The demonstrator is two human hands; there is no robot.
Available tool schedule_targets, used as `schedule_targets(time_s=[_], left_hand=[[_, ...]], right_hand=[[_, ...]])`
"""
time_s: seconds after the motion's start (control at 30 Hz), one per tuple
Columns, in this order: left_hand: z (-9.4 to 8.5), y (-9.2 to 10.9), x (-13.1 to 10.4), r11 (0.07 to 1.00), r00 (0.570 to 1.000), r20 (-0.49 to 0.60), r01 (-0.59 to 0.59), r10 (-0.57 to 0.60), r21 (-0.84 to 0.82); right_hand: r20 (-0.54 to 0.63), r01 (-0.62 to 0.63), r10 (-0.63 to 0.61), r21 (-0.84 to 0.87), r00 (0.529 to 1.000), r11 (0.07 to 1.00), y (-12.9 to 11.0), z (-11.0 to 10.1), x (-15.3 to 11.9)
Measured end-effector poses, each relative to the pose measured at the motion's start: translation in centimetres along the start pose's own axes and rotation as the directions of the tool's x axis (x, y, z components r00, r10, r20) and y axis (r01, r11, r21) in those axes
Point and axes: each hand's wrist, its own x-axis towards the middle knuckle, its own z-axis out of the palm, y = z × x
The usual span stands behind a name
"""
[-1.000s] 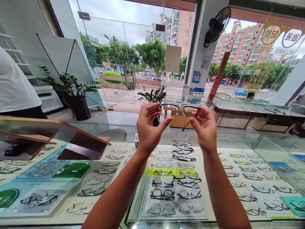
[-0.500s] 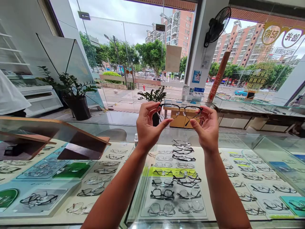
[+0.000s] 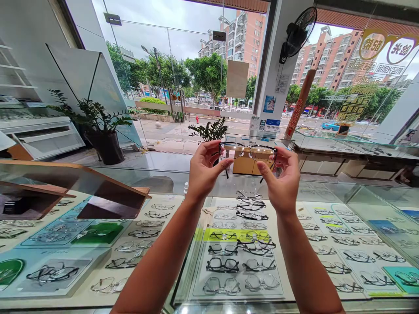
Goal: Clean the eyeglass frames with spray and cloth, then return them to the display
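A pair of dark-rimmed eyeglasses (image 3: 248, 146) is held up in front of me, above the display counter. My left hand (image 3: 207, 169) has its fingers closed on the left end of the frame. At the other end, my right hand (image 3: 284, 175) grips the frame between thumb and fingers. The temple arms are unfolded, and their dark tips show below the lenses. Bright reflections run along the top of the rims. Under my wrists, several rows of eyeglasses (image 3: 223, 265) lie inside the glass display case (image 3: 284, 303).
To the left, a tilted wooden-edged stand (image 3: 113, 198) rests on the glass. A small white bottle (image 3: 186, 189) stands behind my left wrist. Potted plants (image 3: 106, 146) and another counter (image 3: 337, 157) are farther back, near the shop windows. A black fan (image 3: 298, 35) hangs on the pillar.
The eyeglasses have tilted, so their temple tips hang lower and reflections appear on the rims. Both hands keep hold of the frame. A white-clothed person at the far left has mostly left the view.
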Motion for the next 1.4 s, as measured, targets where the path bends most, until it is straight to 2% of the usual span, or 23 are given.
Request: schedule_targets(time_s=[0.17, 0.3, 0.47, 0.63, 0.8, 0.93, 1.13, 1.23, 1.4], left_hand=[[-0.3, -0.6, 0.3, 1.0, 0.998, 0.058, -0.003, 0.004, -0.016], [-0.2, -0.4, 0.2, 0.999, 0.999, 0.023, -0.044, 0.044, 0.007], [0.2, 0.3, -0.2, 0.995, 0.996, -0.03, -0.087, 0.089, 0.042], [0.5, 1.0, -0.5, 0.995, 0.995, -0.063, -0.077, 0.081, 0.063], [0.6, 1.3, -0.6, 0.993, 0.994, -0.066, -0.086, 0.091, 0.083], [0.4, 1.0, -0.5, 0.99, 0.991, -0.047, -0.12, 0.124, 0.074], [0.3, 0.7, -0.4, 0.984, 0.987, -0.023, -0.159, 0.161, 0.081], [0.3, 1.0, -0.6, 0.987, 0.993, -0.024, -0.109, 0.112, 0.118], [0.6, 0.8, -0.9, 0.982, 0.995, -0.024, 0.099, -0.096, 0.164]], right_hand=[[-0.074, 0.035, -0.034, 0.01, 0.997, 0.999, -0.6, 0.1, -0.1], [-0.05, 0.033, -0.034, -0.001, 0.998, 0.999, -0.4, 0.2, 0.0], [0.004, -0.015, 0.015, 0.076, 1.0, 0.997, 0.5, 0.3, 0.2], [0.035, -0.052, 0.049, 0.076, 0.998, 0.996, 0.9, 0.3, 0.3], [0.036, -0.074, 0.07, 0.134, 0.997, 0.988, 0.9, 0.3, 0.3], [0.024, -0.044, 0.04, 0.197, 0.999, 0.979, 0.9, 0.3, 0.4], [0.008, -0.006, 0.005, 0.164, 1.0, 0.986, 0.6, 0.2, 0.4], [0.008, -0.017, 0.016, 0.139, 1.0, 0.99, 0.4, 0.2, 0.3], [-0.045, -0.074, 0.078, 0.07, 0.996, 0.995, 0.0, 0.2, 0.1]])
